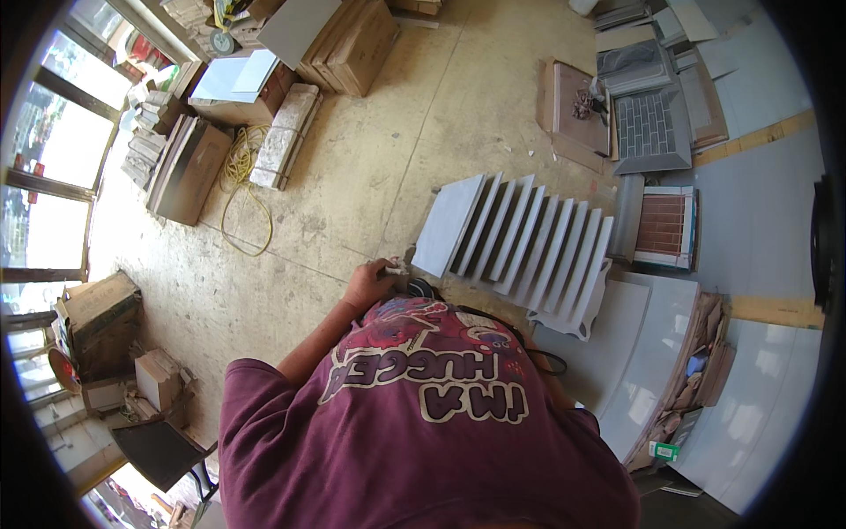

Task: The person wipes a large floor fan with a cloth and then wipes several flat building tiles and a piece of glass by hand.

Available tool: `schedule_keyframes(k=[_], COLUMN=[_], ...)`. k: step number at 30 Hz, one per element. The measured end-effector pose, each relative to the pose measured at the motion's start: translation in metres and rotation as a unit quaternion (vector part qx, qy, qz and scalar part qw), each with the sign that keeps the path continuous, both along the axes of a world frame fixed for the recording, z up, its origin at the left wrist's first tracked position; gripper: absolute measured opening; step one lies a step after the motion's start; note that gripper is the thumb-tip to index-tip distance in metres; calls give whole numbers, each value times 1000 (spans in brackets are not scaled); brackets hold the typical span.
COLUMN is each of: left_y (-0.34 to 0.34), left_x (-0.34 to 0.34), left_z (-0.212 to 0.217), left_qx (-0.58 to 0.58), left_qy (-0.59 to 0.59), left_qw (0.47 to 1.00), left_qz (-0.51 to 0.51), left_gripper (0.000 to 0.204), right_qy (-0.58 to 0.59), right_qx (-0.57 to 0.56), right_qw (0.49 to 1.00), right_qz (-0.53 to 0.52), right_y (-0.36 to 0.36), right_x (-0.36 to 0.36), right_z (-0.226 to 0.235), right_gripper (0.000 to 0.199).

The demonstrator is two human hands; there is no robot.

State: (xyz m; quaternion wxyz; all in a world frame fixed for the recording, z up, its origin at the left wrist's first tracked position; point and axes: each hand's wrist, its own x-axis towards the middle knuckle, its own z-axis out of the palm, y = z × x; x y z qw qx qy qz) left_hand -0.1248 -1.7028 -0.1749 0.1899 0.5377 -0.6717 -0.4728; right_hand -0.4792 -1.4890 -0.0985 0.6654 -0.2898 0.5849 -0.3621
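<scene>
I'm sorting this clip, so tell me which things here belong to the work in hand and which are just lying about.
In hand:
- left hand, fingers closed on a small whitish object
- fanned row of pale grey rectangular tiles, right beside that hand

Lying about:
- coiled yellow cord
- brown cardboard boxes
- grey brick-pattern sample panel
- red-brown brick-pattern panel

The right hand is not in view.

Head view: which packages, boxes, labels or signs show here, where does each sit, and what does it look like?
Flat cardboard cartons: top centre, brown, stacked leaning.
Long cardboard carton: upper left beside a yellow cord, brown, flat.
Open cardboard box: left by the windows, brown, cube-like.
Small box: lower left, tan.
Small label: lower right among tile scraps, green and white.
Printed shirt: centre, maroon with white lettering.
</scene>
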Motion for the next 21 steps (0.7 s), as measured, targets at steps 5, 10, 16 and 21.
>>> schedule_keyframes(k=[5,10,16,21], left_y=[7,-4,-37,-69], left_x=[5,4,17,47], left_z=[12,7,7,-1], left_qx=[17,-13,-8,-5], left_qy=[-16,-11,-17,-21], left_qw=[999,1000,999,999], left_qz=[47,19,-28,-29], left_gripper=[28,27,27,27], right_qy=[-13,-11,-9,-8], right_qx=[-5,-7,-14,-21], right_qw=[1000,1000,1000,1000], right_qz=[9,8,-6,-4], right_y=[4,3,-22,-61], right_x=[-2,6,33,69], right_z=[-7,-6,-9,-10], right_gripper=[44,44,44,44])
